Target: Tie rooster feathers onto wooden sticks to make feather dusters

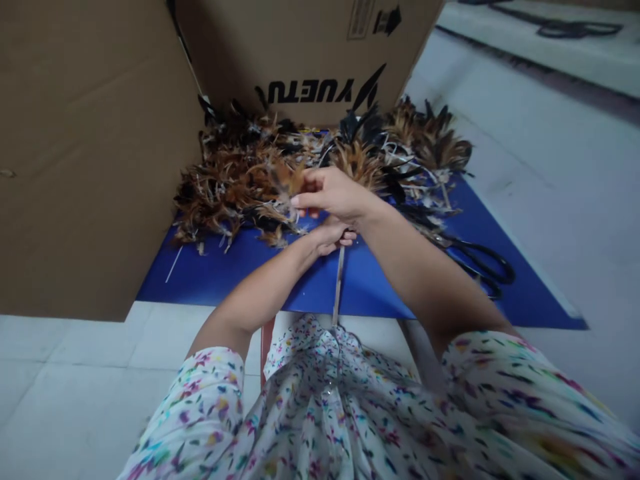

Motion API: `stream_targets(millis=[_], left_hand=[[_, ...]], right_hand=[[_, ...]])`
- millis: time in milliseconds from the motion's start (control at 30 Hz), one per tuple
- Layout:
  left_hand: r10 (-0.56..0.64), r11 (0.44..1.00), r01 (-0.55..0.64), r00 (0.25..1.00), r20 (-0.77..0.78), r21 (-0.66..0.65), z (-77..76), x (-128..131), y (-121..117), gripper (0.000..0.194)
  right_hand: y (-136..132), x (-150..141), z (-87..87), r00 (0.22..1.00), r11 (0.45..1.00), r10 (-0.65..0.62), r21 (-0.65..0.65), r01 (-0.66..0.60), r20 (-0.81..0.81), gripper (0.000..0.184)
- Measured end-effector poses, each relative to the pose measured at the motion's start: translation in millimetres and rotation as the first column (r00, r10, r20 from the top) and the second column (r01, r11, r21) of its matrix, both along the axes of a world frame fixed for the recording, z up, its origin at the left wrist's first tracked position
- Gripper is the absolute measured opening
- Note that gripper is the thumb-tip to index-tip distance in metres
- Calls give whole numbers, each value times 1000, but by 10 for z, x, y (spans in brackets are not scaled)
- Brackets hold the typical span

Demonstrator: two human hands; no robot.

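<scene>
My left hand point(330, 237) is closed around a thin stick point(339, 283) that runs down toward my lap. The stick's upper end is hidden behind my right hand. Above and partly over it, my right hand point(333, 190) pinches a small brown feather point(287, 179) between thumb and fingers. Beyond both hands spreads a heap of brown and black feathers point(225, 177). A fuller tuft of feathers point(357, 157) stands just behind my right hand; whether it joins the stick, I cannot tell.
The feathers lie on a blue board point(380, 287). Black-handled scissors point(483, 263) rest at its right, near my right forearm. A large cardboard box point(310, 53) with printed letters stands behind, and a cardboard panel point(90, 160) blocks the left side. Pale floor tiles point(85, 360) show below.
</scene>
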State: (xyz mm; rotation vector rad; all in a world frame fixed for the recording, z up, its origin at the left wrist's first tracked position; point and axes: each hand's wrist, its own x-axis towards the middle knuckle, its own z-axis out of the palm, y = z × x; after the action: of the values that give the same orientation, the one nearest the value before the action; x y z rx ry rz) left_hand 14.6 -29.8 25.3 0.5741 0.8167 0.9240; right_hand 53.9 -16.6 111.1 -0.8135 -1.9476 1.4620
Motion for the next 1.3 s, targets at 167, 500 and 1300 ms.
stream_targets(millis=[167, 500, 1300], left_hand=[[-88, 993, 94, 993, -81, 77, -19, 13, 18, 21], [-75, 986, 88, 993, -91, 141, -4, 18, -28, 15], [-57, 987, 77, 988, -143, 139, -12, 43, -37, 13]], right_hand=[[135, 619, -12, 962, 970, -245, -44, 241, -122, 19], [130, 895, -211, 912, 914, -405, -40, 404, -57, 15], [329, 957, -102, 976, 989, -135, -44, 144, 171, 15]])
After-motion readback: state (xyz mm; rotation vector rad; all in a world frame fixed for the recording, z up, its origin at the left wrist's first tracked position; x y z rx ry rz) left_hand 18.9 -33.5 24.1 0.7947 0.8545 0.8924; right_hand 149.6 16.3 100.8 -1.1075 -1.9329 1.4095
